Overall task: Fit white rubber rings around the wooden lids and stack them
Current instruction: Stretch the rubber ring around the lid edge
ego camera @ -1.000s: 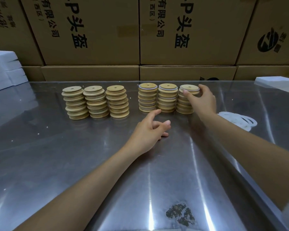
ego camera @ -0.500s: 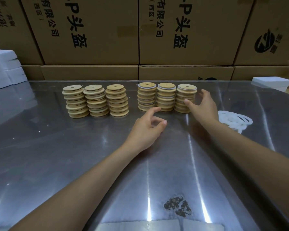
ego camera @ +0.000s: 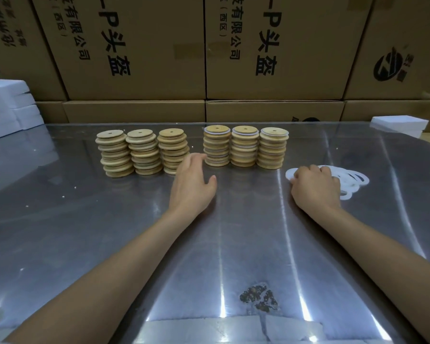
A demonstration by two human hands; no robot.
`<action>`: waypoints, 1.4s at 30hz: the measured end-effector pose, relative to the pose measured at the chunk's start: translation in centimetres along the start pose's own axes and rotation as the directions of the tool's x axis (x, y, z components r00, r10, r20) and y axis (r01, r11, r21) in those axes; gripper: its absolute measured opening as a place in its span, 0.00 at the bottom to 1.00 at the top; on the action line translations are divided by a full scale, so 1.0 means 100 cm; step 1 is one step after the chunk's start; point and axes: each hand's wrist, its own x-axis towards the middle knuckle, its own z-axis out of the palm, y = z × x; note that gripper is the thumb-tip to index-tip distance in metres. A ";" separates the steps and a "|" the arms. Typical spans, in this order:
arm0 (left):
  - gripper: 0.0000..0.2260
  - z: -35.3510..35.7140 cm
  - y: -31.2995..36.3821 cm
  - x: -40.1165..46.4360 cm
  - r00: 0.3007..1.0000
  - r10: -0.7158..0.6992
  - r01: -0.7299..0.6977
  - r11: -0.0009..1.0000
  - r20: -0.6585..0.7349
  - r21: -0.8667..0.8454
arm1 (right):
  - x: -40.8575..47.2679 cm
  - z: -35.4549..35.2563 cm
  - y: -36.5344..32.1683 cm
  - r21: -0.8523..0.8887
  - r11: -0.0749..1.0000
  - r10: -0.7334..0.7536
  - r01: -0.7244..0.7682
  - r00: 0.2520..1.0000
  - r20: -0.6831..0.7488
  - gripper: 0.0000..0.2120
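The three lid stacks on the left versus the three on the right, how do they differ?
1. The left three stacks are bare wood; the right three stacks show white rubber rings around their lids.
2. The left stacks lean and sit unevenly; the right stacks stand straighter.
3. The left hand reaches toward the left stacks; the right stacks sit nearer the loose rings under the right hand.
Both groups are round wooden lids with centre holes.

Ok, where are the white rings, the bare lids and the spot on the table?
White rings [ego camera: 355,180], head view, on a ring beside the right hand.
Bare lids [ego camera: 112,134], head view, top lid of the leftmost stack.
Spot [ego camera: 258,297], head view, its middle.
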 end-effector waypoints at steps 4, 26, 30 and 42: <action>0.27 -0.015 -0.021 0.024 0.998 0.031 -0.015 0.944 -0.046 0.329 | 0.002 0.001 0.001 0.019 0.997 -0.079 0.080 0.995 -0.058 0.12; 0.12 -0.046 -0.023 0.041 0.942 0.280 -0.190 0.899 -0.184 0.396 | 0.005 -0.004 0.001 0.361 0.922 -0.075 0.139 0.980 -0.186 0.12; 0.11 -0.044 0.003 0.018 0.913 0.386 -0.330 0.890 -0.134 0.315 | 0.004 -0.012 -0.004 0.748 0.655 0.013 0.109 0.988 -0.156 0.10; 0.17 0.011 0.036 -0.023 0.857 0.383 -0.407 0.913 0.345 -0.001 | -0.005 -0.021 -0.019 0.972 0.105 -0.158 -0.211 0.961 0.225 0.04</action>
